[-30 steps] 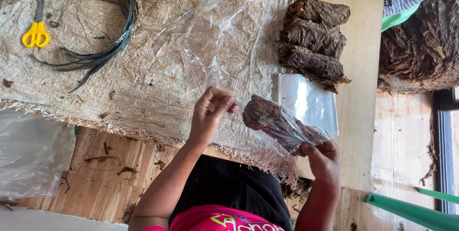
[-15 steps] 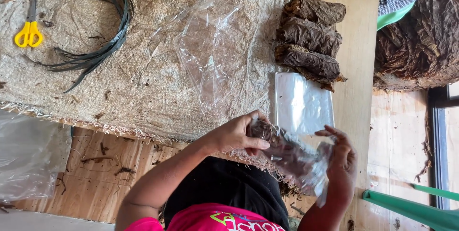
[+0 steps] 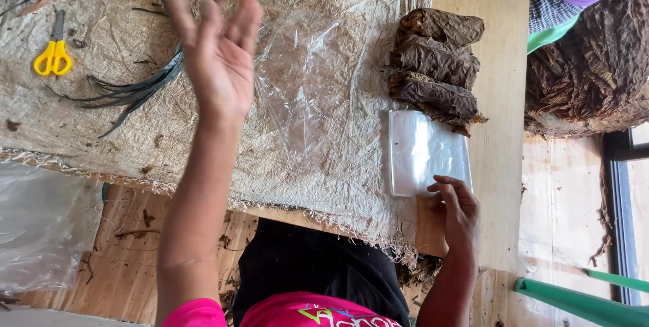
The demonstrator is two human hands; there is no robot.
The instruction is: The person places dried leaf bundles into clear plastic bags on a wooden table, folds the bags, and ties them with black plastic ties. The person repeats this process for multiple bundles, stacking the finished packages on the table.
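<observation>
Left hand [image 3: 216,50] — raised, fingers spread, empty. Right hand [image 3: 456,208] — loosely open, fingertips touching one stack of plastic bags [image 3: 426,151]. Three leaf bundles [image 3: 433,63]; one pair of scissors [image 3: 53,53].

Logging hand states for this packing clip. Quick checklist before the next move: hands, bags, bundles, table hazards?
1. Left hand free: ok, raised above the cloth, open, holding nothing.
2. Right hand on the stack of clear bags: ok, fingertips at its near edge; a real grip, cannot tell.
3. Leaf bundles within reach: ok, three lie stacked just beyond the bags.
4. Loose plastic sheet: ok, lies crumpled on the cloth, untouched.
5. Scissors away from both hands: ok, at the far left of the cloth.
6. Top bag open: cannot tell.
</observation>
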